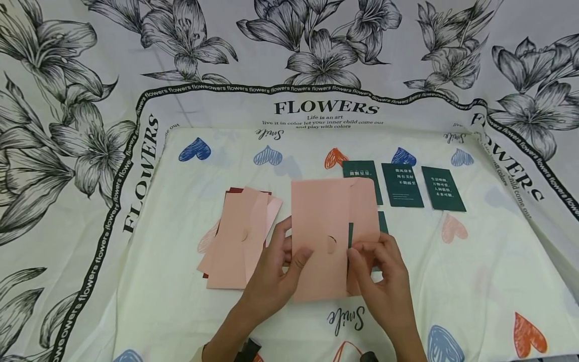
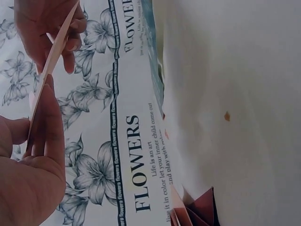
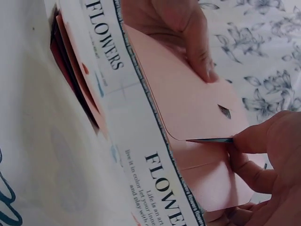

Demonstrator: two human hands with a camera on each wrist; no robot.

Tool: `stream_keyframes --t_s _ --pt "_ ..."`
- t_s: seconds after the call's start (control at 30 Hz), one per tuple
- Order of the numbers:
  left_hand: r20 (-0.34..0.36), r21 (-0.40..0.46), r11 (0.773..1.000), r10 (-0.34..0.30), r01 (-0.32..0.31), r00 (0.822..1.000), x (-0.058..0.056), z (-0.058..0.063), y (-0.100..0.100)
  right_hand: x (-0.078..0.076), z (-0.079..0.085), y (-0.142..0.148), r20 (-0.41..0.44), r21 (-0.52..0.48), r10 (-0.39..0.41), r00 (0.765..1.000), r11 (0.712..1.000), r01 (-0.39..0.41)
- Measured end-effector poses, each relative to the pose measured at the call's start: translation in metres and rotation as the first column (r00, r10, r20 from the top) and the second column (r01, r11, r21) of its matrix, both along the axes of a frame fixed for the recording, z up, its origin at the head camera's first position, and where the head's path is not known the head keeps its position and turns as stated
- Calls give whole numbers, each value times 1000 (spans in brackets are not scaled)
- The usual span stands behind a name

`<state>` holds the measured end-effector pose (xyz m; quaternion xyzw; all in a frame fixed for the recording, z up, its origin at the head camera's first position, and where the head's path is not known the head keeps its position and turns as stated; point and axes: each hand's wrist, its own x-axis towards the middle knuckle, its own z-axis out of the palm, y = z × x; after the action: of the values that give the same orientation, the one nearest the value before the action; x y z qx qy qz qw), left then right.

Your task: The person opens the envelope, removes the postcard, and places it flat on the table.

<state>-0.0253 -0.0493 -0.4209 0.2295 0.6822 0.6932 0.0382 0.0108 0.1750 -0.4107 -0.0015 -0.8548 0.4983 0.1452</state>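
A pink paper envelope (image 1: 318, 211) is held up above the cloth, its right-hand flap folded out and a small curved slit near the middle. My left hand (image 1: 278, 266) grips its left edge, thumb in front and fingers behind. A dark green card (image 1: 350, 234) shows as a narrow strip inside the opening. Thumb and forefinger of my right hand (image 1: 384, 281) pinch the card's edge there, as the right wrist view also shows with the card (image 3: 211, 140) between the envelope's layers. Most of the card is hidden by the envelope.
To the left lies a pile of pink envelopes (image 1: 230, 241) with dark red ones beneath. Dark green cards with white writing (image 1: 401, 186) lie behind and right of the held envelope, some partly covered by it. The heart-patterned cloth (image 1: 488, 281) covers the surface.
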Motion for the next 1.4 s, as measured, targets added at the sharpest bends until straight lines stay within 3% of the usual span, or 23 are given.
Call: stream_keyframes --t_s 0.43,1.0,1.4 --pt "-11 -86 996 38 -39 999 -3 -5 2 -4 -4 4 28 19 -28 999 999 28" --pt "15 -99 995 26 -24 1000 -6 -5 2 -8 -2 16 69 52 -98 993 994 94" --pt "44 -103 994 38 -33 998 -6 -6 -1 -7 1 23 47 74 -123 991 990 119"
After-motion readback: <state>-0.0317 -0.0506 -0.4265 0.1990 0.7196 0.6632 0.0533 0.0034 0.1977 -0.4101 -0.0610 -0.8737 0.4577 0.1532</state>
